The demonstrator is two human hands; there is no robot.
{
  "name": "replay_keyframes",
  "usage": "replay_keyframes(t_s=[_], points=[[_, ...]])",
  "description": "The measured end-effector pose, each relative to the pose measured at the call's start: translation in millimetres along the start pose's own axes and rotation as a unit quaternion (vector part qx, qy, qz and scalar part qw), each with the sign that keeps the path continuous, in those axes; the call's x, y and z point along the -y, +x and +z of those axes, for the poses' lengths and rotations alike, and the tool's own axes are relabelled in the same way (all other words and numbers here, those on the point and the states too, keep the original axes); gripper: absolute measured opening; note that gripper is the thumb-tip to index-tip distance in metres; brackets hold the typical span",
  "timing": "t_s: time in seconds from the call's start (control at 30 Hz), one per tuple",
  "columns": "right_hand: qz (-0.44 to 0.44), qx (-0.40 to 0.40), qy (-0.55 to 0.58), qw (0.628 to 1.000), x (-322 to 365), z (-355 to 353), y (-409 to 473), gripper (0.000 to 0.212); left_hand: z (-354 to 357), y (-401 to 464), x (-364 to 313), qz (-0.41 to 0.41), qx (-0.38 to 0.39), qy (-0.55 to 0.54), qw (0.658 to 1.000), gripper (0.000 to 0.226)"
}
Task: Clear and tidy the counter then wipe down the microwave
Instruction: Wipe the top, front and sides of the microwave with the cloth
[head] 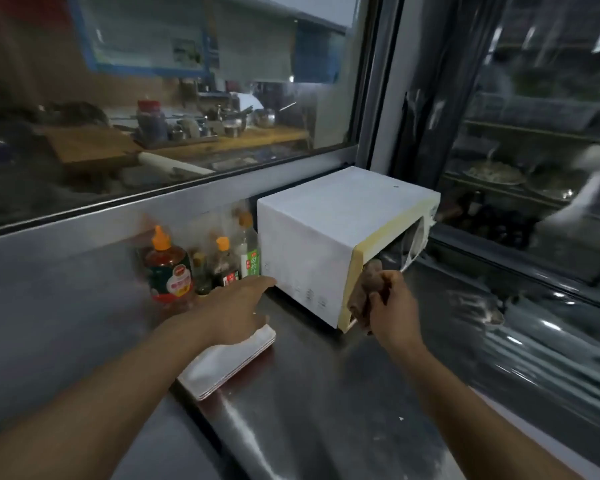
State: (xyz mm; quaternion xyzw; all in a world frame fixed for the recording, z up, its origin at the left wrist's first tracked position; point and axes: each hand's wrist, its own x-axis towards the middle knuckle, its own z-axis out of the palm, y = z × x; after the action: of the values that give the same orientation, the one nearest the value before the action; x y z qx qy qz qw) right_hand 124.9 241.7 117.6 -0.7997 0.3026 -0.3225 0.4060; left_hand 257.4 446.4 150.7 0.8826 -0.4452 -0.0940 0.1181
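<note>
Counter (pixel 309 410); right hand (pixel 390 306) gripping cloth (pixel 366 289)

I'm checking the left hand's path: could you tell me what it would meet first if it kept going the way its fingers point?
Probably the microwave: the left hand has its fingertips at the lower side panel, though contact is unclear.

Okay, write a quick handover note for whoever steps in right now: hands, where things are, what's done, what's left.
Left hand: open, fingertips at the white box-shaped microwave, above the stack of white rectangular trays.
Right hand: gripping a brown crumpled cloth against the microwave's yellowish front edge.
Four sauce bottles stand grouped left of the microwave on the steel counter.
Done: bottles grouped.
Left: wiping the microwave, moving the trays.
</note>
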Motion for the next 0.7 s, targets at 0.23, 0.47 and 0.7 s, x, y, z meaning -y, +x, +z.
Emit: replay_keyframes(t_s=[0.23,0.47,0.7], points=[[-0.197,-0.022,-0.215,0.956,7.3,18.5,62.4,0.035,3.3,53.3,25.5,0.034,0.013,0.010,0.999,0.066],[-0.454,-0.054,-0.407,0.790,-45.6,55.5,112.9,0.036,16.9,119.5,36.2,0.076,-0.024,0.026,0.996,0.070],[-0.446,-0.072,-0.482,0.750,-69.5,64.3,122.7,0.050,10.6,181.2,54.8,0.124,-0.141,0.077,0.979,0.077]])
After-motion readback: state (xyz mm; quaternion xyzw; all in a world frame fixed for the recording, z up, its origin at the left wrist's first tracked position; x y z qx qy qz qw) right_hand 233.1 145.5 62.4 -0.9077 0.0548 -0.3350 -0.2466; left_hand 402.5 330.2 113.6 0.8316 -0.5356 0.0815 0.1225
